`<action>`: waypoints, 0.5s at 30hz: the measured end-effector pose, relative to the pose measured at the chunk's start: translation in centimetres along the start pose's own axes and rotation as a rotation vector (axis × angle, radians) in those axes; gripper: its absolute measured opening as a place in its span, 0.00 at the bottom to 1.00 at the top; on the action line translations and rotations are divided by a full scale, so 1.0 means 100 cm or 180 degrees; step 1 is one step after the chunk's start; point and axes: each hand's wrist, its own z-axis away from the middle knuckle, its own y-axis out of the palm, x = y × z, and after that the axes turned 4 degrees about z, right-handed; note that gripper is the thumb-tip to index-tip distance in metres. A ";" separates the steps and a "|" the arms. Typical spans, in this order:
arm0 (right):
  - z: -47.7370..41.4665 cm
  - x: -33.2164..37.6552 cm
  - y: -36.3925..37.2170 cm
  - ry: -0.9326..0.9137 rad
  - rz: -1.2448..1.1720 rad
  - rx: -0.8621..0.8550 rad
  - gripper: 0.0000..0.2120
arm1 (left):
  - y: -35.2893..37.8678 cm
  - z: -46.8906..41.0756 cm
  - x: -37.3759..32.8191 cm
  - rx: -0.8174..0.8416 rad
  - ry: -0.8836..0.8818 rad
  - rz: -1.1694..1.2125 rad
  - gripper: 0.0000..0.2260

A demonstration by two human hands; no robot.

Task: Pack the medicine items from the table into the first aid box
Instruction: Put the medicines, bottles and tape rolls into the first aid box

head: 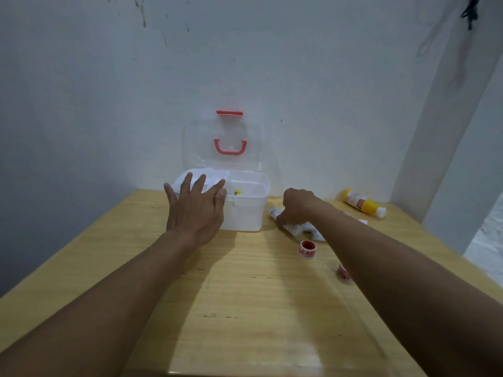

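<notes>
The white first aid box (246,210) stands at the back of the wooden table (245,295), its clear lid (221,142) with a red handle raised against the wall. My left hand (194,206) is spread open against the box's front left side. My right hand (298,206) is curled down over several white wrapped rolls (294,228) lying just right of the box; its fingers close on one of them. A small red-and-white tape roll (307,249) lies nearer to me, and a second tape roll (344,272) is half hidden by my right forearm. A yellow bottle (363,203) lies on its side at the back right.
A white wall rises right behind the box. A white pillar (435,159) stands at the table's right rear corner. The table's right edge drops off close to the yellow bottle. Something small and yellow (237,192) lies inside the box.
</notes>
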 end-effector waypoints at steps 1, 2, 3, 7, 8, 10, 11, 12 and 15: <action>0.000 0.000 0.001 0.0004 -0.0056 -0.0055 0.18 | 0.000 0.000 0.000 -0.0003 0.0004 0.0002 0.24; 0.001 -0.001 0.001 0.0000 -0.0126 -0.0110 0.18 | -0.001 0.000 0.000 0.0002 0.0004 0.0009 0.23; 0.002 -0.001 0.001 -0.0011 -0.0207 -0.0185 0.19 | -0.001 0.001 0.000 0.0008 0.0001 0.0018 0.23; 0.001 -0.007 -0.015 0.0048 -0.0625 -0.0439 0.17 | -0.002 0.000 0.000 -0.0071 -0.0004 0.0088 0.23; 0.001 -0.010 -0.023 0.0069 -0.0707 -0.0492 0.18 | -0.003 -0.001 0.001 -0.0125 -0.0032 0.0131 0.23; 0.002 -0.013 -0.041 0.0070 -0.0789 -0.0653 0.23 | -0.004 -0.004 0.004 -0.0199 -0.0125 0.0217 0.23; 0.003 -0.014 -0.051 0.0034 -0.0808 -0.0730 0.24 | -0.004 -0.006 0.006 -0.0197 -0.0172 0.0228 0.23; 0.004 -0.014 -0.060 -0.0026 -0.0816 -0.0765 0.24 | -0.004 -0.007 0.008 -0.0176 -0.0217 0.0225 0.23; 0.007 -0.008 -0.083 -0.0352 -0.0791 -0.0657 0.23 | -0.004 -0.010 0.012 -0.0078 -0.0299 0.0177 0.24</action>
